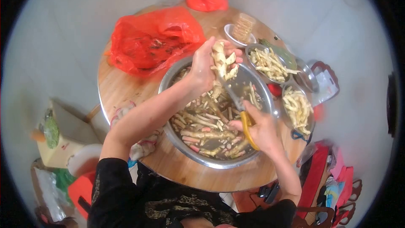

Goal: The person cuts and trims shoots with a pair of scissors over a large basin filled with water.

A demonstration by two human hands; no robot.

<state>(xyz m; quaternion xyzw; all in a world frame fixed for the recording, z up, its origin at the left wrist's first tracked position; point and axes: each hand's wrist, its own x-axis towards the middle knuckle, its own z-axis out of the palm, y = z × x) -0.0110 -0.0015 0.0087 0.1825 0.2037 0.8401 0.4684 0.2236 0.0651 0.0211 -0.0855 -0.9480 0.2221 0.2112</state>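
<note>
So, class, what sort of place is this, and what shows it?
Probably a dining or kitchen area in a home: a round wooden table, a metal basin of cut roots and small bowls of pieces.

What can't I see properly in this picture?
In the head view:
Bottom of the round silver metal basin: under murky water and pieces.
Inside the large red plastic bag: behind folds.
Tips of the yellow-handled metal scissors: blurred against the knobbly pale root.
Palm of the left hand: behind that root.

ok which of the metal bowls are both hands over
The big basin, under the left hand and right hand. It is the widest and holds cut pieces; the smaller bowls sit to its right.
</note>
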